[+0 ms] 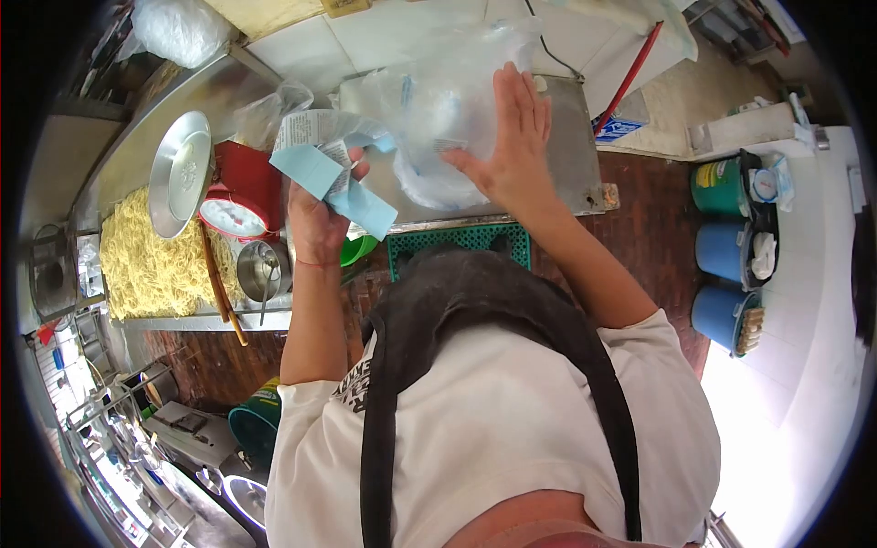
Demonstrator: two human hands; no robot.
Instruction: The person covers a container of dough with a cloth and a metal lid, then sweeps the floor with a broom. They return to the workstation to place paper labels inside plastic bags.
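Note:
My left hand (315,219) is closed around a folded strip of printed labels (306,171), light blue on one side and white with small print on the other. Loose ends of the strip hang over the metal table (571,173). My right hand (513,151) lies with fingers stretched over a pile of clear plastic bags (429,119), thumb out to the side. One small printed label (448,144) shows on the bags near that thumb. Blue marks appear through the plastic.
A red scale (248,178) with a metal pan (181,173) stands left, beside heaped yellow noodles (151,260), wooden sticks (215,274) and a steel pot (260,269). A green crate (457,239) sits below the table edge. Bins (720,251) line the right wall.

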